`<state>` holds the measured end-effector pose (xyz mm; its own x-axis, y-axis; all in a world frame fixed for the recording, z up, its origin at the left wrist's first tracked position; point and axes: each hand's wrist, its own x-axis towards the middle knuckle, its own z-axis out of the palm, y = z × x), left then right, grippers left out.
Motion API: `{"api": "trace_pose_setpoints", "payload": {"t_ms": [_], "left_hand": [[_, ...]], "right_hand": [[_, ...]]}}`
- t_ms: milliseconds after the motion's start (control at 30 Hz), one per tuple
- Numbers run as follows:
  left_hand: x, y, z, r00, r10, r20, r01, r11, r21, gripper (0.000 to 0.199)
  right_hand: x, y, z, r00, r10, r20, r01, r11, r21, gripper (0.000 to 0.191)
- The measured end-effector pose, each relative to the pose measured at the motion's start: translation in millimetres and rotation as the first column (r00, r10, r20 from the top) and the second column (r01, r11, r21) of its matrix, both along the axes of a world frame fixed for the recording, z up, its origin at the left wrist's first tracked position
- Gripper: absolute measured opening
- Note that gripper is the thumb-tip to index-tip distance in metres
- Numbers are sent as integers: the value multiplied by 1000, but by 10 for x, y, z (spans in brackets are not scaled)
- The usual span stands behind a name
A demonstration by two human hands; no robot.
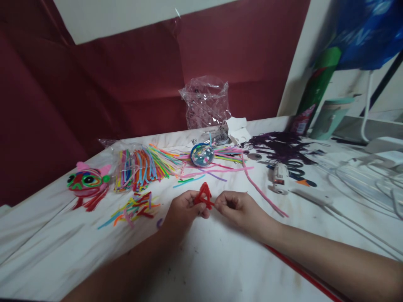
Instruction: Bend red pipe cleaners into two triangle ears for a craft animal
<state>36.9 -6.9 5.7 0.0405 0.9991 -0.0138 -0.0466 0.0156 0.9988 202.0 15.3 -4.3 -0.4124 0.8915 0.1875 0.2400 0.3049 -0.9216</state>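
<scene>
Near the middle of the head view, a small red pipe-cleaner shape [204, 193], roughly a triangle, is held above the table. My left hand [187, 206] pinches its left and lower part between thumb and fingers. At its lower right, my right hand [231, 206] has thumb and index finger closed on a red end of the same piece. A long red strip [296, 268] lies under my right forearm. Cut multicoloured pipe-cleaner pieces [135, 209] lie left of my hands.
Bundled pipe cleaners [141, 167] in plastic, a decorated mask-like face [88, 184] and a clear round container [202, 154] sit farther back. On the right are a white glue gun [280, 178], cables [355, 180], dark purple strands [280, 147] and a green cup [330, 119].
</scene>
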Motion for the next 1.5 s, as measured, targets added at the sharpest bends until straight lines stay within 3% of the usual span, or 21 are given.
{"api": "trace_pose_setpoints", "payload": {"t_ms": [400, 767, 1000, 1333, 1500], "left_hand": [[40, -52, 70, 999, -15, -29, 15, 1000, 11, 10], [17, -50, 28, 975, -48, -215, 65, 995, 71, 6], [40, -45, 9, 999, 10, -43, -6, 997, 79, 18], [43, -58, 9, 998, 43, -36, -39, 993, 110, 11], [44, -74, 11, 999, 24, -27, -21, 996, 86, 12]], "right_hand": [[18, 15, -44, 999, -1, 38, -2, 997, 72, 12], [21, -25, -36, 994, -7, 110, -10, 988, 155, 13], [25, -14, -34, 990, -36, 135, 11, 984, 178, 14], [21, -19, -8, 994, -79, 79, 70, 992, 109, 13], [25, -23, -38, 997, -40, 62, 33, 992, 119, 13]]}}
